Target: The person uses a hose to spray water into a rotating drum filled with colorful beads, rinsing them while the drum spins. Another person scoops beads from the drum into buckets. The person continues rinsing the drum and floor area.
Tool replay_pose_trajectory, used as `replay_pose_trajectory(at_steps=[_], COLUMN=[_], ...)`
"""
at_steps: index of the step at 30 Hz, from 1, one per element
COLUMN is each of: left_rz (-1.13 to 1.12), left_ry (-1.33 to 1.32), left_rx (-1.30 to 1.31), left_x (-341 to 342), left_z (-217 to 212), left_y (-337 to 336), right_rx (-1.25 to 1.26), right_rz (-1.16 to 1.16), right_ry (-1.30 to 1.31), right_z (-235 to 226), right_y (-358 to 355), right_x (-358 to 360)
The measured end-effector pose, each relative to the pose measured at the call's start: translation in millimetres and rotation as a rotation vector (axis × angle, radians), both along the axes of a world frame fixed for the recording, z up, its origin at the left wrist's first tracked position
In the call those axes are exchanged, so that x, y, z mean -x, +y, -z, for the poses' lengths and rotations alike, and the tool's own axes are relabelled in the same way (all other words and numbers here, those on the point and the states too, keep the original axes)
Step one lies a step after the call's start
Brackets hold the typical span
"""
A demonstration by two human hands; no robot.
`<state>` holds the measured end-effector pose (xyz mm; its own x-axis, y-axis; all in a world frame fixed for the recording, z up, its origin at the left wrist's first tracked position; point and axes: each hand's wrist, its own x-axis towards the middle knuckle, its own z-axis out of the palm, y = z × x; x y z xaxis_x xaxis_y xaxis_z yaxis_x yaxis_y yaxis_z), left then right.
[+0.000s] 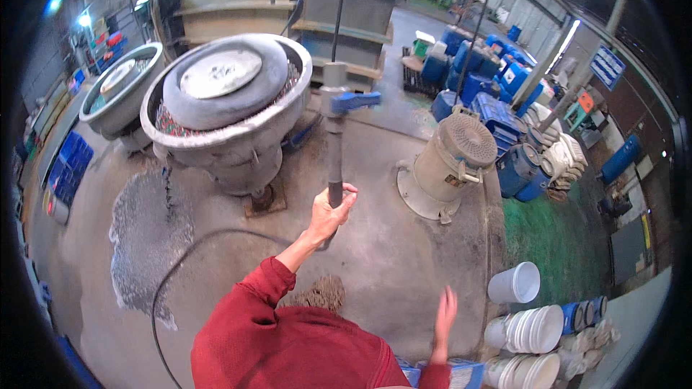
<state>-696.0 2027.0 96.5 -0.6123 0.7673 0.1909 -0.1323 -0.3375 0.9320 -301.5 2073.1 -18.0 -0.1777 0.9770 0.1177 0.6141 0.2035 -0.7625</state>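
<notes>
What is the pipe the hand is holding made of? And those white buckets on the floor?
The pipe in the left hand looks like grey plastic: dull, no shine, with a blue plastic-looking valve handle. It could be painted metal; the picture leaves that open. The white buckets look like smooth plastic: evenly white, thin-rimmed, stacked on their sides.

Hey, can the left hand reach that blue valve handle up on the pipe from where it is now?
Probably yes. The left hand already grips the grey pipe just below the blue valve handle, and nothing sits between them along the pipe; sliding up looks feasible.
</notes>
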Motion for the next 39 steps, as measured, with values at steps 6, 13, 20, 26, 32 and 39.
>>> replay_pose_trajectory(at_steps=[6,13,20,26,32,39], left_rz=[-0.190,-0.058,-0.115,-0.474,-0.586,-0.758], left_ry=[0.400,0.250,0.239,-0.255,-0.726,-0.993], left_rx=[0.154,0.468,0.603,0.425,0.130,0.081], left_x=[0,68,129,187,249,317], left_z=[74,135,148,123,102,133], left_y=[142,310,447,556,623,667], right_rx=[0.174,0.848,1.018,0.596,0.866,1.187], right_rz=[-0.859,-0.624,-0.639,-1.208,-1.609,-1.346], right_ry=[0.585,1.257,0.817,0.317,0.329,0.044], right_z=[-155,-126,-105,-120,-52,25], right_y=[211,378,547,627,661,645], right_x=[332,450,554,689,834,908])
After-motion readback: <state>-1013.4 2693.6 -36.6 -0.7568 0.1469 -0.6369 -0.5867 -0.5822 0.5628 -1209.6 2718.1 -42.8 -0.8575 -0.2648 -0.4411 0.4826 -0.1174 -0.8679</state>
